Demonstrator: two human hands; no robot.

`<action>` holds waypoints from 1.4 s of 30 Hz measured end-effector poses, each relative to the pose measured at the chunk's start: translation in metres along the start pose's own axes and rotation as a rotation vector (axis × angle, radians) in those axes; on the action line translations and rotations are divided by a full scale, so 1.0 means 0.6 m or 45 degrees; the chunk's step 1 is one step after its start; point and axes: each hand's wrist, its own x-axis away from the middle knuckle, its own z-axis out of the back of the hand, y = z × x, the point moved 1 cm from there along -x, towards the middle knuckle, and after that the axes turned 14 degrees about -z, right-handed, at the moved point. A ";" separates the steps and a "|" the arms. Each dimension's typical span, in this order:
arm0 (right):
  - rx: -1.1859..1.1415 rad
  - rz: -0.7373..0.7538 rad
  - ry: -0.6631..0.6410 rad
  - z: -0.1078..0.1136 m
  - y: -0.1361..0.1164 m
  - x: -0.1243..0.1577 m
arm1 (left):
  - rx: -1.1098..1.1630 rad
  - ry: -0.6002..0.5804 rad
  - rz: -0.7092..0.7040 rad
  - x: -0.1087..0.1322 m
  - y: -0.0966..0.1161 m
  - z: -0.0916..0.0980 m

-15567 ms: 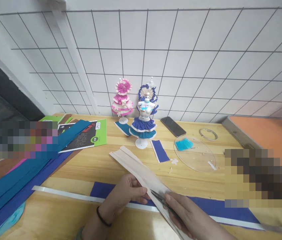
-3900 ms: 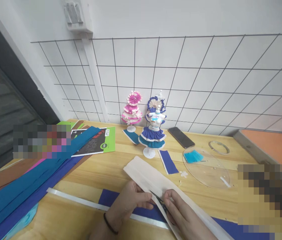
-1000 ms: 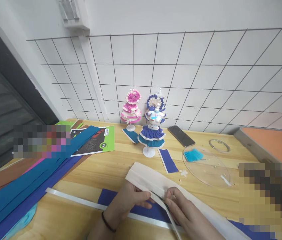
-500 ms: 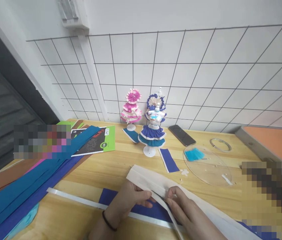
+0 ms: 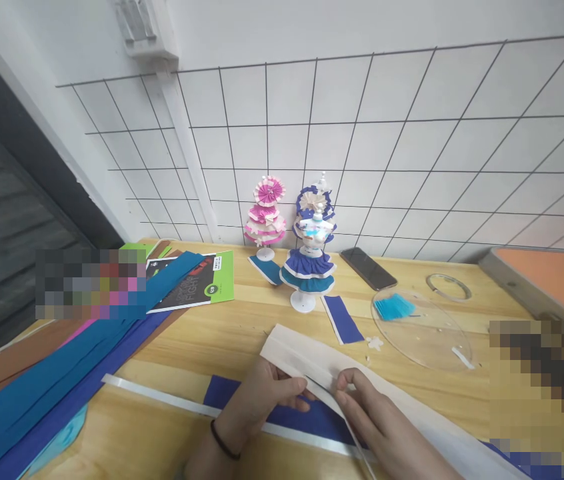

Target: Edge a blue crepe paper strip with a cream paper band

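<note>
Less of the cream paper strip [image 5: 307, 357] reaches beyond the hands than a quarter minute ago. Left hand [image 5: 265, 400] pinches its near edge. Right hand [image 5: 379, 427] curls onto it just beside the left hand, but I cannot tell what it grips. A narrow sliver [image 5: 359, 445] trails toward the person. Dark blue paper [image 5: 312, 419] lies beneath both hands, and a paper-dressed mannequin [image 5: 309, 267] stands beyond them.

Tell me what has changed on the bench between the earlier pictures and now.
The cut along the cream paper strip has run on toward its far end, and a narrow sliver now trails off it between the hands. The left hand still pinches the strip, the right hand beside it. The blue paper-dress figure, phone and clear plate have not moved.
</note>
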 end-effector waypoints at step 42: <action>-0.069 0.005 0.059 0.002 0.000 -0.008 | 0.057 0.039 0.006 -0.001 0.005 -0.002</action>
